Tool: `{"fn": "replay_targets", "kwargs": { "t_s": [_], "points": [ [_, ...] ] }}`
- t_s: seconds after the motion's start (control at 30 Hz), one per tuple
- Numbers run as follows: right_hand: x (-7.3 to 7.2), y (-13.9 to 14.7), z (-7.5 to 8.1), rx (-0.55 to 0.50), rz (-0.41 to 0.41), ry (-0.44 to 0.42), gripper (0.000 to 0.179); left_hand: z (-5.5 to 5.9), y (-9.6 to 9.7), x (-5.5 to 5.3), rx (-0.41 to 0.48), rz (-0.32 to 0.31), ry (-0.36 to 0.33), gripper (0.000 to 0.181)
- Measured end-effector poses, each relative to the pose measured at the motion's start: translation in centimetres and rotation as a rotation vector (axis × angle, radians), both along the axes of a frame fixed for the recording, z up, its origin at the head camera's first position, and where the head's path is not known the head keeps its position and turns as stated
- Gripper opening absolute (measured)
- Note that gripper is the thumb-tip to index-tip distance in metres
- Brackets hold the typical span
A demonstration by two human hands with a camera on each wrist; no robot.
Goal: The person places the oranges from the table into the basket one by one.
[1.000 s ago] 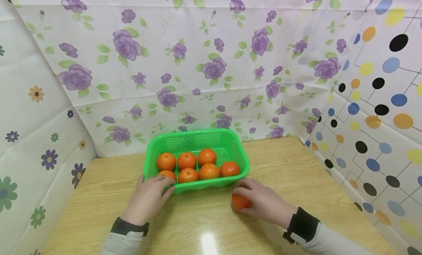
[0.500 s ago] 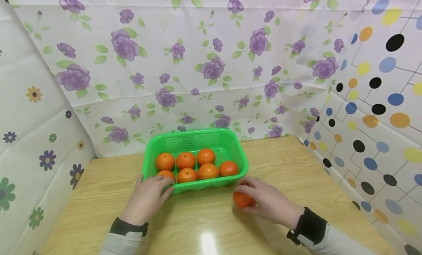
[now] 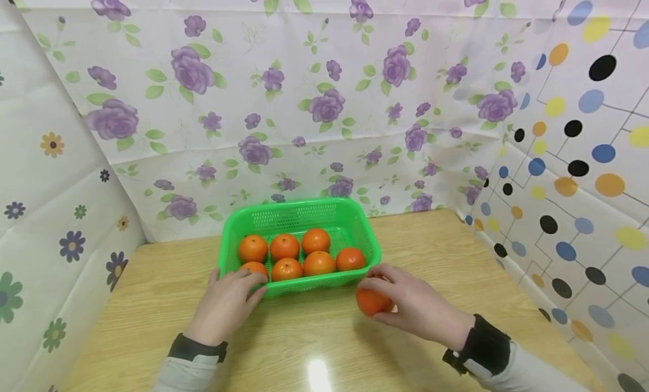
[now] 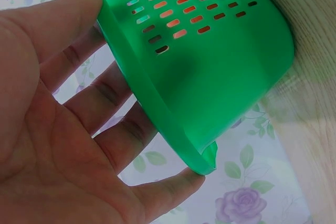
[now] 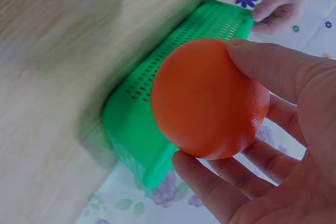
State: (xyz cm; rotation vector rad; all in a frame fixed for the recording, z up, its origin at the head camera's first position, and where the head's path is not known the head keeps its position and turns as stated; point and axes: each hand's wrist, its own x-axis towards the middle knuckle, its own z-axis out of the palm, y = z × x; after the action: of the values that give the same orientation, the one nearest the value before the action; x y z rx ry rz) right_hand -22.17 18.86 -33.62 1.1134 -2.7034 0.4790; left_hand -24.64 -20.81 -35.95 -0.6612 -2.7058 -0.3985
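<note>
A green plastic basket (image 3: 355, 228) with slotted walls stands on the wooden table, several oranges (image 3: 287, 269) lying inside it. At its front left corner my left hand (image 3: 225, 304) grips the rim, thumb at the front and fingers over the edge. The left wrist view shows the thumb and fingertips against the basket rim (image 4: 131, 80). Just outside the front right corner, my right hand (image 3: 413, 304) holds one orange (image 3: 372, 302) between thumb and fingers. In the right wrist view that orange (image 5: 207, 100) hides part of the basket wall.
The wooden table (image 3: 284, 347) extends around the basket. A flowered cloth (image 3: 284, 99) hangs behind it, with a dotted cloth (image 3: 573, 212) on the right and another flowered cloth (image 3: 61, 189) on the left.
My right hand has lifted the orange slightly off the table; its shadow now lies apart below it. The left hand stays on the basket rim.
</note>
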Motion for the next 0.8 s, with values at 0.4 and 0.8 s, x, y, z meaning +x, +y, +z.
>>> {"fn": "replay_targets", "kwargs": {
  "t_s": [0.4,0.8],
  "points": [
    [-1.8,-0.5,2.7,-0.049,0.012,0.083,0.061,0.1,0.0,0.1,-0.001,0.0,0.001,0.015],
    [-4.4,-1.2,3.6,-0.074,-0.01,0.075,0.056,0.1,-0.1,0.0,-0.002,0.001,-0.001,0.015]
  ]
}}
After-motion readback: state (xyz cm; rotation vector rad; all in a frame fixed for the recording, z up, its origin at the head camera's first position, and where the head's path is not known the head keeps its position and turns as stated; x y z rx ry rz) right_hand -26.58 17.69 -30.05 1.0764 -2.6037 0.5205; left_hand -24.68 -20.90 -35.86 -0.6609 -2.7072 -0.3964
